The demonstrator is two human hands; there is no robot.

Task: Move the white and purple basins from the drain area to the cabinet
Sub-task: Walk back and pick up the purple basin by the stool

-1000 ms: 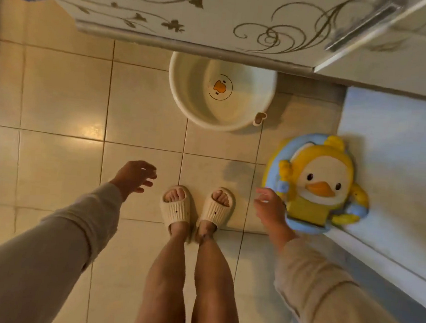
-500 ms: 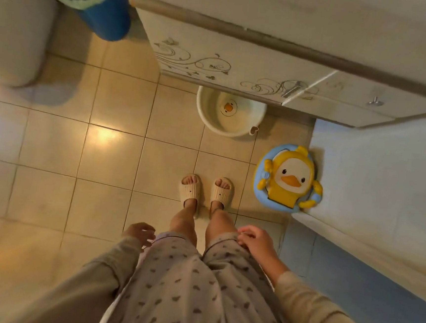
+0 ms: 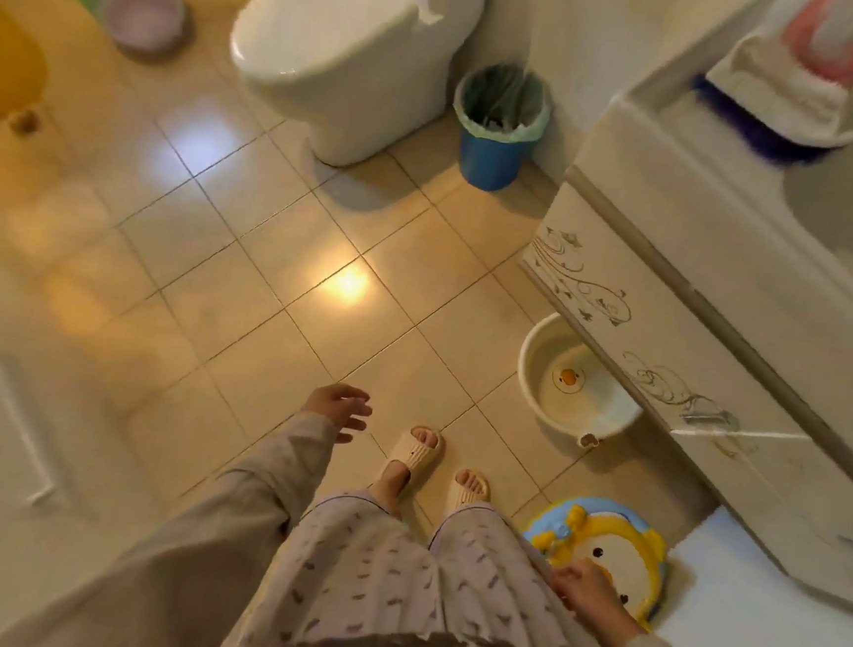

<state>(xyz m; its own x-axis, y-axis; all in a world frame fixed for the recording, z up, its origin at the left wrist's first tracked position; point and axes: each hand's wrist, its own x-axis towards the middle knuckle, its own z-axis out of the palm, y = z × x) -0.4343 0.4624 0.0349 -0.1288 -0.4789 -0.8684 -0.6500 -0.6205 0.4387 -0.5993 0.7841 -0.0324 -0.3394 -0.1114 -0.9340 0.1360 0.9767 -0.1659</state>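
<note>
Now risk lying in glossy floor tiles underfoot: slip likely if wet. White duck-print basin sitting half under vanity cabinet; purple basin lying far off beside toilet. Left hand hanging open, empty, well apart from it; right hand loosely curled, empty.

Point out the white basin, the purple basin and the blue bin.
white basin [image 3: 569, 405]: head view, on its inner floor below the duck print.
purple basin [image 3: 144, 19]: head view, on its blurred inside.
blue bin [image 3: 490, 161]: head view, on its blue outer wall.
</note>
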